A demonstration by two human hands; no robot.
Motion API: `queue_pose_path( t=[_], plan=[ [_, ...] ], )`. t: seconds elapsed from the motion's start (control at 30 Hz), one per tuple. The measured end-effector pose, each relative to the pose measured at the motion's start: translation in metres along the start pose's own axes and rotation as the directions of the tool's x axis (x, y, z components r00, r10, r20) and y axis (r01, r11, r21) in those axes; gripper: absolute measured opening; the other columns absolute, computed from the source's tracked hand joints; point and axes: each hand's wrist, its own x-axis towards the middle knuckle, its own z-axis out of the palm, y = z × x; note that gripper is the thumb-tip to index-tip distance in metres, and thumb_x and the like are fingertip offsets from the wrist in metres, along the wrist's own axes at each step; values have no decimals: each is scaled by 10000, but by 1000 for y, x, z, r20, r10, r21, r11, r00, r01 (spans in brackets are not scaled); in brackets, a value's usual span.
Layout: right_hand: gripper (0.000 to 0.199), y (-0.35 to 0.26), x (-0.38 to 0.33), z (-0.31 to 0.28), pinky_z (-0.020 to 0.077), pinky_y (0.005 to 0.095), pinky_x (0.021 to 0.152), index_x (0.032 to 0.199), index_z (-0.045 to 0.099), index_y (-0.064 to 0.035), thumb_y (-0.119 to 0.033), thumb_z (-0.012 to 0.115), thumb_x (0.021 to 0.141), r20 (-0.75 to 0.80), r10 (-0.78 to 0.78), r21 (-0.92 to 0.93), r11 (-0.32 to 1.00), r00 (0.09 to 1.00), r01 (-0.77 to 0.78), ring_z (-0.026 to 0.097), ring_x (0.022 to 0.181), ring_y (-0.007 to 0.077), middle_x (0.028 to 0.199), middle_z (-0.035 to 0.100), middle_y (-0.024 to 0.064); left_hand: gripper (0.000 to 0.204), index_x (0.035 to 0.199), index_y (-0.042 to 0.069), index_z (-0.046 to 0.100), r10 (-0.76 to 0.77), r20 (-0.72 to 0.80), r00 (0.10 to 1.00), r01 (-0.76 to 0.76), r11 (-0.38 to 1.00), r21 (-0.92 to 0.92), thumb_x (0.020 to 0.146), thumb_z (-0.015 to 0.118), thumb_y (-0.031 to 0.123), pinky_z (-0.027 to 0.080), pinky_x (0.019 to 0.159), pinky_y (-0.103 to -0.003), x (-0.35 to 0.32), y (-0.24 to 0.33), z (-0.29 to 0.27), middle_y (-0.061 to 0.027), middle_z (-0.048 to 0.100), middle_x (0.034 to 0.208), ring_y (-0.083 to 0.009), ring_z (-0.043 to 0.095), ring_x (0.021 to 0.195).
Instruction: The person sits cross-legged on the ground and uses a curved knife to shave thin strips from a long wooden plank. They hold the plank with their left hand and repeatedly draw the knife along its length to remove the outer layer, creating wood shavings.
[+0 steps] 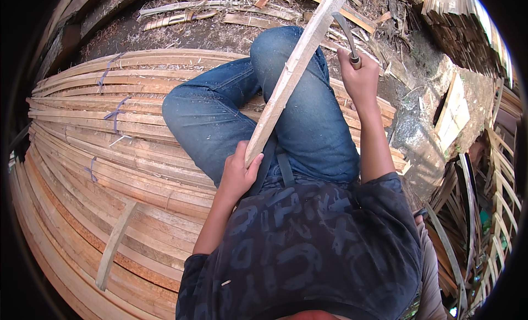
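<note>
The left hand (237,171) is clamped around the lower end of a long split bamboo slat (291,72), which runs up toward one o'clock across the person's jeans (308,116). The right hand (360,78) is closed tight on the handle of a curved knife (347,36), its blade meeting the slat's edge. The slat looks light, stiff and springy, probably splintery along its edges, so it is best gripped flat near the end. Bundled slats (110,155) under the legs are bound with thin purple-blue ties (114,114) at nine o'clock; no labels or signs show.
</note>
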Motion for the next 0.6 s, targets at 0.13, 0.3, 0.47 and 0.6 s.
queue_pose_path(
  t=[0.13,0.3,0.47,0.6],
  plan=[
    [275,-26,-34,27,388,297,489,721,613,16,-195,728,856,10,-127,154,980,992,124,443,515,66,501,489,55,206,1032,2,533,31,-155,987,-18,996,90,899,645,112,511,633,-418,-7,19,0,-223,657,799,-396,674,734],
    [271,-49,-24,31,364,263,480,699,572,6,-134,705,889,46,-159,388,913,986,129,423,529,52,521,473,46,333,1136,-23,487,-56,-238,970,68,997,43,889,654,127,510,719,-441,0,28,-14,-224,643,895,-403,647,788],
    [294,-47,-35,36,315,237,471,686,565,13,-129,733,879,57,-179,336,930,982,150,370,538,42,543,449,-12,440,1208,-55,455,151,-298,943,-93,976,199,856,670,101,471,837,-468,3,12,-6,-255,560,1026,-435,579,933],
    [252,-54,-47,29,303,219,479,701,608,-7,-129,760,861,84,-156,367,923,984,115,384,539,20,565,477,-52,487,1224,-59,432,232,-325,917,-185,968,168,833,688,77,456,848,-462,-7,-7,3,-257,539,1092,-425,575,967]
  ],
)
